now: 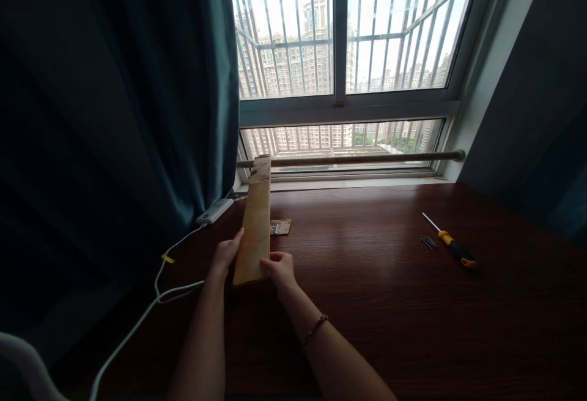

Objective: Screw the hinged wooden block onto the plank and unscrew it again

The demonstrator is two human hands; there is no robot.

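A long wooden board [255, 224] points away from me toward the window, its far end worn and stained. My left hand [224, 254] grips its left edge, with the thumb along the side. On the right edge near the close end, my right hand [280, 268] pinches the board between thumb and fingers. A metal hinge on a small piece of wood [281, 227] shows just right of the board. Farther right lie several screws [430, 242] beside a screwdriver [450, 247] with a yellow and black handle.
The dark red-brown wooden tabletop [358, 291] runs up to the window sill. A horizontal metal rail [367, 159] crosses before the window. At left are a blue curtain [183, 83], a white power strip [215, 211], white cables [132, 315] and a small yellow piece [167, 258].
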